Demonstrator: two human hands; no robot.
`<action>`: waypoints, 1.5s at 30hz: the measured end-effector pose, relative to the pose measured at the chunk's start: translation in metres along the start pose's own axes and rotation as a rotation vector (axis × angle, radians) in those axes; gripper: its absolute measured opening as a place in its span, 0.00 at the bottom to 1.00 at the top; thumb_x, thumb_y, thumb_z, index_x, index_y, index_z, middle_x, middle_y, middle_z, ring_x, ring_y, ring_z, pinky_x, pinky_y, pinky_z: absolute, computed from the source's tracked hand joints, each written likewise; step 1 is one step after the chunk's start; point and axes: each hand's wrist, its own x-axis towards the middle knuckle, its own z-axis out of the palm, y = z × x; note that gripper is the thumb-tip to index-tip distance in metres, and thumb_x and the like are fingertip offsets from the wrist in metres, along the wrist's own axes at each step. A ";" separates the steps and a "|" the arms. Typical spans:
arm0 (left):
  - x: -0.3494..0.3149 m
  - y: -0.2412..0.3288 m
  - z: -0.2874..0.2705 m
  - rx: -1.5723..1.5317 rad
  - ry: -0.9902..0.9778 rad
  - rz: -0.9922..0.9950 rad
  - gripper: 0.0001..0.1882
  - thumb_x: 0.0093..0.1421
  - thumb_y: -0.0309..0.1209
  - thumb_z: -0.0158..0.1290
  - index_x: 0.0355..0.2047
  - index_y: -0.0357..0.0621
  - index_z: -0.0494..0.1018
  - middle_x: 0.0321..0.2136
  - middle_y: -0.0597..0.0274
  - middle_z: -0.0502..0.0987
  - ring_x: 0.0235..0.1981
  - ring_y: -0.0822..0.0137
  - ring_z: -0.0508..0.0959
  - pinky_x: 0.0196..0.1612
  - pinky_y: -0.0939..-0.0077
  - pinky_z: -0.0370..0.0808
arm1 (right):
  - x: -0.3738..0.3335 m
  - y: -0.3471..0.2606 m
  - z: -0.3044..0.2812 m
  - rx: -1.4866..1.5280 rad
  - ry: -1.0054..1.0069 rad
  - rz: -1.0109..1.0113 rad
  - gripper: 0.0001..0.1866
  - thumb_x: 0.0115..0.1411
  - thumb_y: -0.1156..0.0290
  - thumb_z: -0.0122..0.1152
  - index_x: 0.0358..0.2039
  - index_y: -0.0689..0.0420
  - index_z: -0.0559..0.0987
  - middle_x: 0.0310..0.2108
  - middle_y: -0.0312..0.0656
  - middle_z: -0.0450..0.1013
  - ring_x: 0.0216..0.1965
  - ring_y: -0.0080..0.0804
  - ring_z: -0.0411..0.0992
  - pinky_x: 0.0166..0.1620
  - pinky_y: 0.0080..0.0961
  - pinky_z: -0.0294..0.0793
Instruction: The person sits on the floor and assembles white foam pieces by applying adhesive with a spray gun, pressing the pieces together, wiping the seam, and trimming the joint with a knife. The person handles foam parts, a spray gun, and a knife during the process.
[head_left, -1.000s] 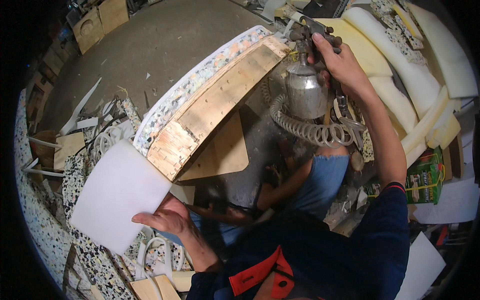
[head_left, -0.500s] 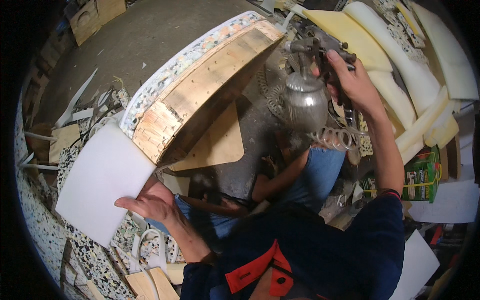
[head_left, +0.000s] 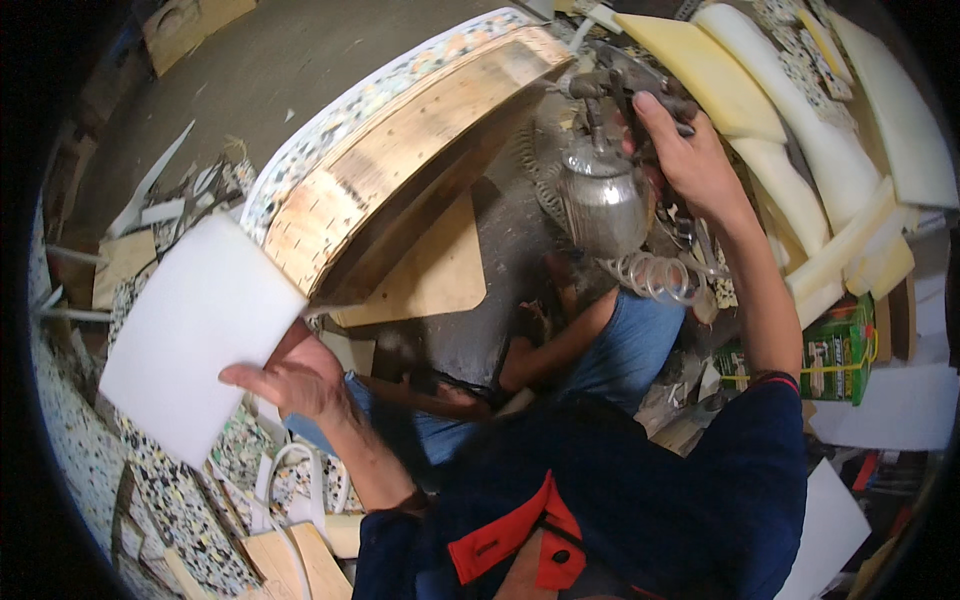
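At left, the left grip point(head_left: 303, 378) pinches a white foam sheet point(head_left: 190, 345); upper right, the right grip point(head_left: 692, 160) wraps a spray gun point(head_left: 608, 210).
Sheet and gun partly hide both grips. The blurred nozzle point(head_left: 567, 88) points left, near the wooden frame point(head_left: 405, 155); the sheet's long axis runs lower left to upper right.

A yellow-strapped green package point(head_left: 838, 356) sits near pale foam pieces point(head_left: 795, 115).

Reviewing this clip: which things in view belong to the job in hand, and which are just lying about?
In the job:
- spray gun, in the right hand
- white foam piece, in the left hand
- foam-topped wooden frame

Apparently lying about:
- yellow foam sheet
- speckled foam scraps
- green package
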 end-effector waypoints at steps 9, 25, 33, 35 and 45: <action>0.006 -0.003 -0.009 -0.051 0.008 0.019 0.42 0.66 0.57 0.48 0.71 0.46 0.49 0.68 0.53 0.58 0.67 0.51 0.61 0.69 0.44 0.59 | -0.066 -0.057 0.040 -0.007 -0.240 -0.006 0.27 0.71 0.47 0.48 0.46 0.59 0.81 0.27 0.33 0.75 0.18 0.16 0.65 0.22 0.16 0.62; 0.007 -0.002 -0.009 -0.191 0.018 0.012 0.37 0.71 0.52 0.44 0.69 0.40 0.48 0.67 0.51 0.58 0.68 0.55 0.59 0.71 0.52 0.56 | -0.119 -0.112 0.109 0.148 -0.620 -0.102 0.22 0.70 0.53 0.55 0.49 0.61 0.79 0.28 0.33 0.75 0.20 0.14 0.62 0.23 0.16 0.62; 0.005 -0.003 -0.013 -0.179 0.028 0.019 0.35 0.73 0.49 0.42 0.69 0.39 0.48 0.67 0.52 0.58 0.67 0.56 0.60 0.71 0.54 0.57 | -0.123 -0.116 0.102 0.124 -0.468 -0.019 0.23 0.71 0.54 0.52 0.51 0.62 0.78 0.35 0.37 0.79 0.20 0.15 0.63 0.23 0.16 0.63; 0.003 -0.003 -0.012 -0.177 0.025 0.023 0.35 0.72 0.50 0.42 0.70 0.40 0.48 0.67 0.52 0.59 0.67 0.57 0.60 0.71 0.54 0.57 | -0.123 -0.119 0.097 0.129 -0.449 -0.066 0.24 0.72 0.54 0.50 0.53 0.63 0.77 0.36 0.38 0.79 0.20 0.15 0.63 0.23 0.16 0.63; -0.003 -0.003 -0.012 -0.131 0.033 0.013 0.41 0.69 0.55 0.46 0.70 0.40 0.48 0.67 0.53 0.58 0.67 0.56 0.61 0.70 0.55 0.57 | -0.117 -0.125 0.102 0.211 -0.489 0.008 0.22 0.71 0.54 0.52 0.50 0.61 0.79 0.32 0.35 0.77 0.19 0.15 0.63 0.22 0.17 0.62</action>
